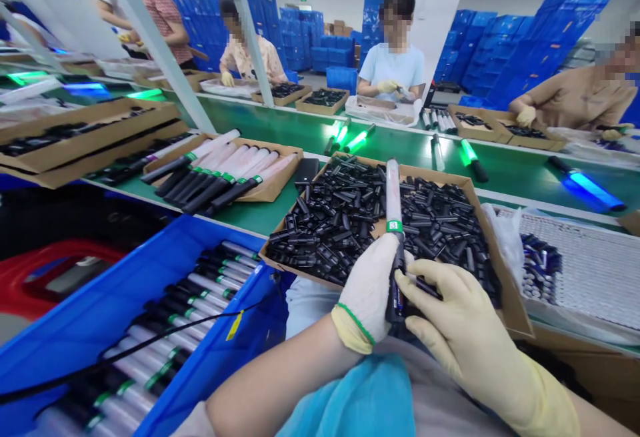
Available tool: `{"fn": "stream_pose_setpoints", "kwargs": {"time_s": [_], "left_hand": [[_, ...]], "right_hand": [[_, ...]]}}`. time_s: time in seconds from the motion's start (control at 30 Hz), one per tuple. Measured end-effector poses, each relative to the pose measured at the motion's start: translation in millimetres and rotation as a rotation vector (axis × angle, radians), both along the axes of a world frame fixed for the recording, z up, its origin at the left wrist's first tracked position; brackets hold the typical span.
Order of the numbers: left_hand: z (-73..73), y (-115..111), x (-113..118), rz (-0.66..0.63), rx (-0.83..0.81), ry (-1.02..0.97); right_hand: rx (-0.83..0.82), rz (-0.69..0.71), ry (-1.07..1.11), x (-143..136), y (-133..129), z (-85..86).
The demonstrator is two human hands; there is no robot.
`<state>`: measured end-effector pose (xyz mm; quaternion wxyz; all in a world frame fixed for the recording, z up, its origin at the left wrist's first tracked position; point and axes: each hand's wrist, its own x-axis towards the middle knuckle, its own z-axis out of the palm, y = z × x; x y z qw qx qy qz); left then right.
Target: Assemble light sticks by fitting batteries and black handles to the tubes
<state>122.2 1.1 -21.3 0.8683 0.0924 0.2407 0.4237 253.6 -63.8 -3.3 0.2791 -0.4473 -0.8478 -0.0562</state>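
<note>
My left hand, in a white knit glove over a yellowish one, is wrapped round the black handle of a light stick. Its clear tube points away from me, above a green band marked 3. A slot in the handle faces up, with a bit of blue battery visible in it. My right hand, in a pale yellow rubber glove, has its fingertips at this slot. Between its bent fingers shows a small black piece, apparently a battery cover, partly hidden. Just beyond both hands, a cardboard tray holds many similar black pieces.
On my left stands a blue bin of light sticks, crossed by a black cable. More sticks fill a cardboard box. Batteries lie at right beside a white grid tray. Lit sticks lie on the green belt; co-workers sit opposite.
</note>
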Motion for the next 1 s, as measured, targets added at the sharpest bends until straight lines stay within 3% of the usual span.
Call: {"fn": "stream_pose_setpoints", "kwargs": {"time_s": [0.1, 0.2, 0.3, 0.4, 0.5, 0.6, 0.8, 0.9, 1.0], "left_hand": [[11.1, 14.7, -30.3, 0.075, 0.068, 0.062], [22.3, 32.1, -65.7, 0.235, 0.179, 0.119], [25.9, 41.5, -92.0, 0.312, 0.224, 0.097], [21.9, 40.4, -102.7, 0.301, 0.205, 0.102], [17.4, 36.5, -106.0, 0.291, 0.171, 0.119], [20.2, 35.3, -115.0, 0.283, 0.131, 0.085], [45.6, 37.2, -160.0, 0.262, 0.192, 0.093], [54.6, 39.3, -172.6, 0.340, 0.245, 0.151], [53.5, 40.5, -165.7, 0.329, 0.246, 0.167]], "right_hand": [[-0.012, 0.013, -0.001, -1.2, 29.4, 2.1], [-0.151, -0.042, -0.178, -1.5, 86.8, -3.6], [-0.284, 0.074, -0.381, -10.4, 146.3, -17.4], [-0.316, 0.193, -0.511, -28.3, 179.2, -30.8], [-0.311, 0.228, -0.607, -45.3, 182.2, -33.0], [-0.280, 0.203, -0.631, -45.5, 170.3, -19.4], [-0.230, -0.113, -0.551, 20.7, 148.5, 16.1], [-0.261, -0.220, -0.508, 27.9, 141.0, 11.4], [-0.336, -0.151, -0.455, -9.5, 133.3, -6.8]]}}
